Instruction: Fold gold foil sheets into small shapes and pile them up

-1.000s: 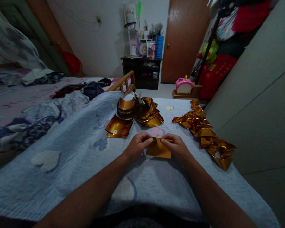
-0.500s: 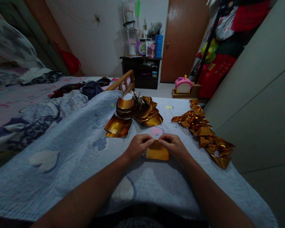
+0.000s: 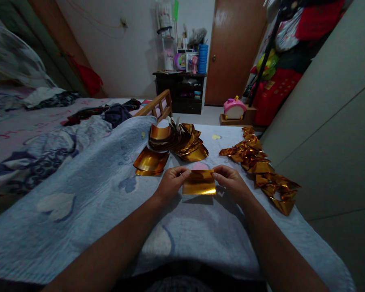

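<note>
A folded sheet of gold foil paper (image 3: pixel 198 183) is held up just above the blue blanket (image 3: pixel 88 202). My left hand (image 3: pixel 171 182) pinches its upper left corner and my right hand (image 3: pixel 229 180) pinches its upper right corner. Both hands have their fingers closed on the paper. Beyond my hands lies a stack of curved gold sheets (image 3: pixel 170 146). To the right runs a row of folded gold paper pieces (image 3: pixel 261 168).
A wooden bed rail (image 3: pixel 156 106) stands behind the gold stack. Rumpled bedding and clothes (image 3: pixel 48 129) fill the left. A grey wardrobe wall (image 3: pixel 328 113) borders the right. A dark shelf unit (image 3: pixel 182 91), a brown door (image 3: pixel 234 48) and a pink toy (image 3: pixel 233 108) are at the back.
My hands moved apart from the middle of the paper's top edge to its corners. The gold paper rose off the blanket and now faces me, flatter.
</note>
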### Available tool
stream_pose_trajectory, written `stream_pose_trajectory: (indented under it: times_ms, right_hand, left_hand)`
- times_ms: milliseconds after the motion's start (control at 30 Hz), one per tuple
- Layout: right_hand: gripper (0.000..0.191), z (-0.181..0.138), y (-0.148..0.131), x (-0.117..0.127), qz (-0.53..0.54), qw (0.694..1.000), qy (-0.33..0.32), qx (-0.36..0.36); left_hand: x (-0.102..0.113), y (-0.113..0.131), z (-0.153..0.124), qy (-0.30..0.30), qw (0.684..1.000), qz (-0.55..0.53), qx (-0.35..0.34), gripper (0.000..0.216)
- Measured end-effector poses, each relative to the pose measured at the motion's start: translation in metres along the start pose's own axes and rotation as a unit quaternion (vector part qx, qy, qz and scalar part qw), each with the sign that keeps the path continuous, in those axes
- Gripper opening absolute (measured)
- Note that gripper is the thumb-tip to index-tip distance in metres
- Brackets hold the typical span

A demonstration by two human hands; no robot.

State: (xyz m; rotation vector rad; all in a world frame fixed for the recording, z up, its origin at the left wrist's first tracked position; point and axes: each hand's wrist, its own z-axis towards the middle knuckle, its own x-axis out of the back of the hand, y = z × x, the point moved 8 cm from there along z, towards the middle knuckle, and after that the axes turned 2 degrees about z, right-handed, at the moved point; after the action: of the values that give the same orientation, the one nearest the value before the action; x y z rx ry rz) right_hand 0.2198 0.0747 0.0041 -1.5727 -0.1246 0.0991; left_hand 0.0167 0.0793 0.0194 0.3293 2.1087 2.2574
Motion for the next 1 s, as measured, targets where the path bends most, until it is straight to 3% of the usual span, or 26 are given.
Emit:
stream_pose_trajectory:
  times_ms: [267, 500, 700, 1000]
  right_hand:
    - [0.023, 0.000, -0.006, -0.005, -0.003, 1.000, -0.005, 0.004]
    - [0.011, 0.002, -0.010, -0.005, -0.045, 0.994, 0.010, 0.097]
    - [0.009, -0.004, -0.020, -0.014, -0.217, 0.959, -0.014, 0.183]
    - [0.013, -0.007, -0.013, -0.026, -0.343, 0.921, -0.093, 0.162]
  left_hand:
    - [0.005, 0.017, -0.005, 0.030, 0.985, 0.128, -0.113, 0.017]
    - [0.004, 0.025, -0.009, 0.030, 0.962, 0.185, -0.200, 0.013]
    - [-0.013, 0.020, -0.010, -0.064, 0.932, 0.275, -0.226, 0.013]
    - [-0.024, 0.006, -0.011, -0.137, 0.887, 0.398, -0.188, 0.006]
